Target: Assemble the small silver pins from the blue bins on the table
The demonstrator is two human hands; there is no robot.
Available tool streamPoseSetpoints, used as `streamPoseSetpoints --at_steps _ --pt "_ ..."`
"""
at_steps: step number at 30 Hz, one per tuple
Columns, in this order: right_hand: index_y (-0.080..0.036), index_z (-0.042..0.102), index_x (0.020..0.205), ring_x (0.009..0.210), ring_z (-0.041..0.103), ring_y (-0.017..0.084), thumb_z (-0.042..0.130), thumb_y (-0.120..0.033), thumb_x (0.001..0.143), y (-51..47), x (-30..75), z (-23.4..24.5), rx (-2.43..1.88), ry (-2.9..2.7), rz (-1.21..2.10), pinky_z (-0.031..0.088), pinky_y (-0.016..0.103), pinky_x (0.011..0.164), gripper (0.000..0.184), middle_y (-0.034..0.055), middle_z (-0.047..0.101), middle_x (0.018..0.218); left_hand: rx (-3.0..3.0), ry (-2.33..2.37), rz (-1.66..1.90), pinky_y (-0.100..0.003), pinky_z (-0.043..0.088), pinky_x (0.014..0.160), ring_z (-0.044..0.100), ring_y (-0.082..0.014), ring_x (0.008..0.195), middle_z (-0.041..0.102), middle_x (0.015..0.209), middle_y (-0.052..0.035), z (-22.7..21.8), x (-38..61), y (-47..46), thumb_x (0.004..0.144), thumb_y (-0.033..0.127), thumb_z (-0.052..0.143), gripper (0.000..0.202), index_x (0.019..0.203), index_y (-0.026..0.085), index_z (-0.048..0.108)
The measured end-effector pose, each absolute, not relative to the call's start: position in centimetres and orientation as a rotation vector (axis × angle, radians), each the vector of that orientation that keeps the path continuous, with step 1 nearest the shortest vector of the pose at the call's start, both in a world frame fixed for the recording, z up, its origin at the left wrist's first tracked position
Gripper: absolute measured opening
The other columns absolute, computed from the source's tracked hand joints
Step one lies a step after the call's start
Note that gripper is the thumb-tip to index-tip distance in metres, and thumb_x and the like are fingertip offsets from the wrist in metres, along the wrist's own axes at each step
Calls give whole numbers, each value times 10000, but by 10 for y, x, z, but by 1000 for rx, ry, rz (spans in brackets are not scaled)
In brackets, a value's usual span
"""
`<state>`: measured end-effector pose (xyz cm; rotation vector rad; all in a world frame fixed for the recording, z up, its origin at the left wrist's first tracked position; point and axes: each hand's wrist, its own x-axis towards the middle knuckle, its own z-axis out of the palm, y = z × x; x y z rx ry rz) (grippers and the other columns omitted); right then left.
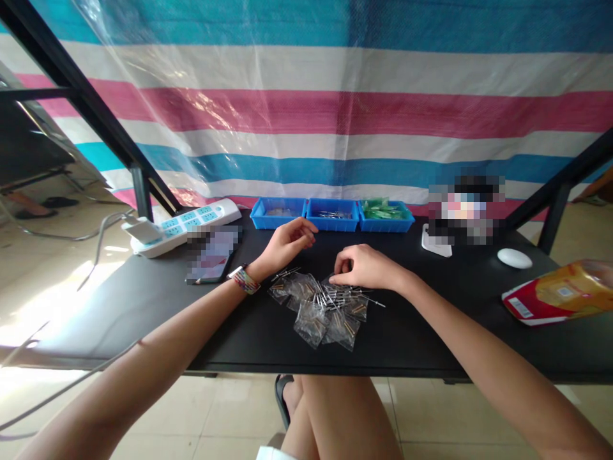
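A heap of small clear plastic bags (pixel 320 313) and loose thin metal pins (pixel 330 296) lies on the black table (pixel 421 332) in front of me. My right hand (pixel 366 267) rests at the heap's far edge, fingers curled down in a pinch on the pins; what it holds is too small to name. My left hand (pixel 286 245) hovers just left of it, fingers bent and pinched loosely, over the table near the pins. A beaded band sits on my left wrist.
Three blue trays (pixel 332 214) stand at the table's back, one holding green parts. A white power strip (pixel 184 225) and a phone (pixel 213 254) lie at left. A white mouse (pixel 514 258) and a red-yellow packet (pixel 560 292) lie at right. Black frame posts flank the table.
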<state>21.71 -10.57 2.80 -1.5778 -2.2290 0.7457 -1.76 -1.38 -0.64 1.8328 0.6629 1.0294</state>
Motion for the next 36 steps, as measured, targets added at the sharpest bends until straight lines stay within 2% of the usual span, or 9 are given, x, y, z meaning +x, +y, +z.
streamPoseSetpoints --at_steps 6,10,15,18,23,25,29,33,36 --pt "-203 766 769 774 718 175 816 -184 795 -99 206 11 -1622 -2141 800 449 275 693 60 13 776 789 1838 661 1036 -254 542 686 687 -149 753 717 838 -17 -3 -16 -16 890 241 662 177 1044 158 694" --pt "-186 735 756 713 670 159 755 -110 786 -95 208 6 -1587 -2075 780 438 274 660 84 12 738 742 1845 656 1021 -251 542 676 688 -149 753 718 844 -18 -4 -16 -14 893 239 655 176 1045 158 692" --pt "-194 631 743 589 582 123 722 -156 794 -83 217 3 -1400 -1776 955 409 241 553 111 -26 648 651 1937 652 1009 -265 556 704 700 -163 792 728 878 -32 -5 -18 -14 913 244 658 208 1099 161 700" --pt "-205 598 790 518 565 117 744 -259 828 -76 223 0 -1235 -1479 1200 407 217 466 161 -38 625 613 2144 651 984 -280 577 765 720 -172 881 755 1048 -69 -5 -19 -15 909 178 653 309 1209 180 726" --pt "-186 633 865 607 677 130 855 -331 833 -72 227 -3 -991 -1091 1514 599 232 569 268 7 709 710 2398 467 967 -319 618 859 700 -231 1164 692 1331 -121 0 -15 -24 981 216 696 352 1327 253 749" --pt "-181 648 876 644 708 134 850 -291 857 -73 224 -4 -942 -1004 1624 647 245 634 230 11 723 726 2401 436 1001 -323 619 859 697 -240 1182 708 1303 -122 4 -13 -28 1007 284 720 273 1271 252 778" --pt "-176 686 930 692 747 153 790 -316 917 -77 217 -2 -883 -970 1690 686 291 693 175 49 779 860 2313 577 1089 -323 593 840 724 -199 945 784 1046 -83 7 -11 -30 1043 367 692 198 1044 207 810" --pt "-196 722 1057 781 770 184 834 -434 879 -82 212 1 -853 -1087 1527 691 332 682 318 60 776 1028 2102 695 1072 -301 571 774 720 -188 837 796 915 -65 4 -12 -27 1008 424 723 267 940 171 777" --pt "-196 742 1021 720 729 158 905 -473 807 -83 210 -1 -904 -1195 1391 647 282 603 386 41 760 953 2046 665 1038 -280 552 745 705 -172 802 779 861 -54 2 -12 -26 985 433 744 292 874 163 755"
